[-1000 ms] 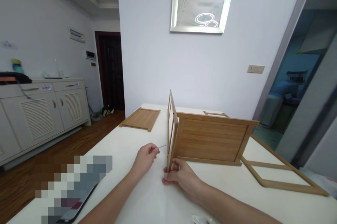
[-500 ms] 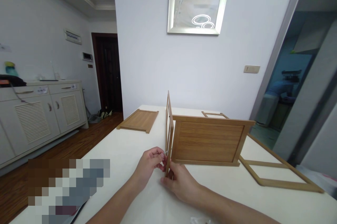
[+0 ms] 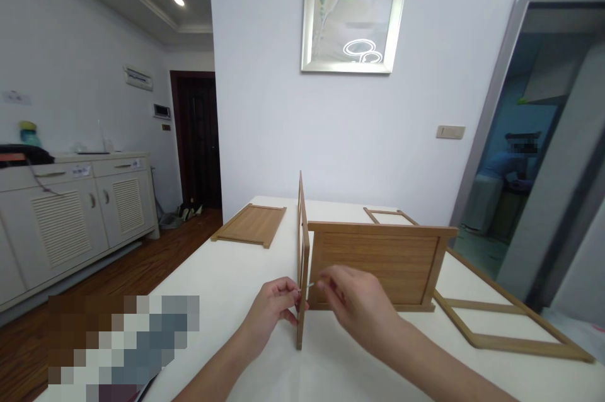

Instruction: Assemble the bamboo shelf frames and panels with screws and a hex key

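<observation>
A narrow wooden frame point(image 3: 304, 263) stands upright on edge, seen nearly end-on. My left hand point(image 3: 273, 307) is closed on its near upright from the left, some fingertips showing past the right side. A thin pale metal rod point(image 3: 311, 285) sticks out to the right of that upright, and its kind is too small to tell. My right hand point(image 3: 357, 295) is closed in a pinch at the rod's right end. Just behind my right hand, a wooden panel point(image 3: 378, 257) with a raised border stands upright beside the frame, partly hidden by the hand.
Flat on the white table point(image 3: 227, 276) lie another wooden panel point(image 3: 250, 224) at far left, an open wooden frame point(image 3: 510, 344) at right and a smaller one point(image 3: 390, 214) behind. A blurred-out item point(image 3: 142, 339) is at near left. Another person point(image 3: 508, 162) is beyond the doorway.
My left hand has brought the thin rod rightward to the frame's upright and now grips there. My right hand has let go of the frame's lower end and moved up to the rod's right end.
</observation>
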Demonstrator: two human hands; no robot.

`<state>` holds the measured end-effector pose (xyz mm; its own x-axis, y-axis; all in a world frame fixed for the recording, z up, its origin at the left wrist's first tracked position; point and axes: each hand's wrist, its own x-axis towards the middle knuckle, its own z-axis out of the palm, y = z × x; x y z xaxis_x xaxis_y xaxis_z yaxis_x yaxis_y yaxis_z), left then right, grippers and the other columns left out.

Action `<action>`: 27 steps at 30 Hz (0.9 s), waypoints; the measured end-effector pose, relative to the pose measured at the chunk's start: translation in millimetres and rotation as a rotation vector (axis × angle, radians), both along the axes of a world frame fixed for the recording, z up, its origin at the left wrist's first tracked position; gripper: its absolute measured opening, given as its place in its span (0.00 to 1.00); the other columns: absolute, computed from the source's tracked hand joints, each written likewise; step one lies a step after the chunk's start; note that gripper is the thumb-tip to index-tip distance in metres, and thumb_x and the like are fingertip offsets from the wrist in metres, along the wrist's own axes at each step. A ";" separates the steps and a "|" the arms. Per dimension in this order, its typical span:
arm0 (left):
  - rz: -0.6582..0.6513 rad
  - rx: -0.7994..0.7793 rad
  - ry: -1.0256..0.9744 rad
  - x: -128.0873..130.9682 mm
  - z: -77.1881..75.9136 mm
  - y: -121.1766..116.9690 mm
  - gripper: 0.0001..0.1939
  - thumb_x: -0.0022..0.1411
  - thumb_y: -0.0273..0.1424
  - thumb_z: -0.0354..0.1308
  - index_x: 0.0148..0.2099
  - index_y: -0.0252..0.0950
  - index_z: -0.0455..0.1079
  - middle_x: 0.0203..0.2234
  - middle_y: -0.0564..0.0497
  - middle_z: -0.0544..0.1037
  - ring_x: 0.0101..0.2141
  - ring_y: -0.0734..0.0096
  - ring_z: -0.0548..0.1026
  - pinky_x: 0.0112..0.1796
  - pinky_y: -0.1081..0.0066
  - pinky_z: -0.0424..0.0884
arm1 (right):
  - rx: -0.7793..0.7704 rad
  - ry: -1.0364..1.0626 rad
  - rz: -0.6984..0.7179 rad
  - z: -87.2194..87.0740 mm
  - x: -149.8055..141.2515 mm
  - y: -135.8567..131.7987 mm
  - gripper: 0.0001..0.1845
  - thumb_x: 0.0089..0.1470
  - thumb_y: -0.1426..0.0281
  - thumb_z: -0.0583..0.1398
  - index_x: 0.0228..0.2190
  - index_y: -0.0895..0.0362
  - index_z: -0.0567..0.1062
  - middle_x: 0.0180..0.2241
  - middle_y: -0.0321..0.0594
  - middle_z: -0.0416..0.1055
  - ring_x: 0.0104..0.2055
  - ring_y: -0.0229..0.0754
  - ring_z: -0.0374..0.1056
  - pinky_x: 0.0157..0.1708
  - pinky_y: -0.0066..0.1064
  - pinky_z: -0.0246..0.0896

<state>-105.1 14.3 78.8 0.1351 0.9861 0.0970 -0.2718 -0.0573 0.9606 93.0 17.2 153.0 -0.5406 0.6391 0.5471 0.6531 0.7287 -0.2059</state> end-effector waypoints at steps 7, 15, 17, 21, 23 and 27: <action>0.017 -0.024 0.019 2.8 7.2 -5.4 0.10 0.50 0.34 0.64 0.27 0.34 0.66 0.22 0.48 0.78 0.26 0.70 0.74 0.24 0.74 0.67 | 0.482 0.011 -0.159 61.4 10.9 24.8 0.15 0.64 0.67 0.53 0.49 0.60 0.71 0.45 0.50 0.74 0.49 0.51 0.67 0.52 0.45 0.57; -0.068 -0.013 -0.035 8.7 -0.6 -6.3 0.08 0.52 0.32 0.61 0.30 0.36 0.64 0.21 0.48 0.78 0.23 0.68 0.75 0.20 0.76 0.61 | 0.165 -0.186 -0.245 75.8 9.1 21.6 0.17 0.67 0.66 0.48 0.36 0.52 0.76 0.28 0.40 0.71 0.30 0.41 0.66 0.32 0.31 0.53; -0.114 -0.021 -0.062 12.6 -3.2 -9.1 0.07 0.53 0.31 0.61 0.30 0.35 0.64 0.19 0.50 0.76 0.21 0.69 0.75 0.19 0.76 0.60 | 0.090 -0.183 -0.229 82.0 14.2 11.9 0.17 0.67 0.66 0.48 0.34 0.53 0.75 0.28 0.40 0.71 0.30 0.41 0.66 0.31 0.30 0.51; -0.223 -0.049 -0.075 18.7 -1.6 -18.0 0.07 0.51 0.30 0.61 0.30 0.34 0.66 0.20 0.48 0.77 0.20 0.65 0.77 0.17 0.76 0.62 | 0.010 -0.207 -0.231 91.5 24.0 -6.2 0.17 0.66 0.66 0.49 0.30 0.54 0.73 0.27 0.40 0.71 0.30 0.42 0.66 0.29 0.31 0.50; -0.271 -0.057 -0.068 19.5 2.5 -21.8 0.06 0.51 0.29 0.61 0.29 0.34 0.66 0.20 0.47 0.78 0.20 0.64 0.77 0.16 0.75 0.63 | -0.008 -0.212 -0.227 93.2 26.5 -11.4 0.16 0.65 0.67 0.50 0.29 0.54 0.73 0.27 0.40 0.71 0.30 0.43 0.66 0.30 0.32 0.51; -0.263 -0.051 -0.019 13.4 13.1 -22.3 0.06 0.49 0.29 0.61 0.29 0.34 0.66 0.24 0.43 0.80 0.23 0.62 0.78 0.18 0.74 0.66 | -0.031 -0.064 -0.035 90.2 25.8 -10.7 0.12 0.64 0.68 0.51 0.42 0.52 0.74 0.36 0.41 0.74 0.38 0.44 0.69 0.38 0.33 0.58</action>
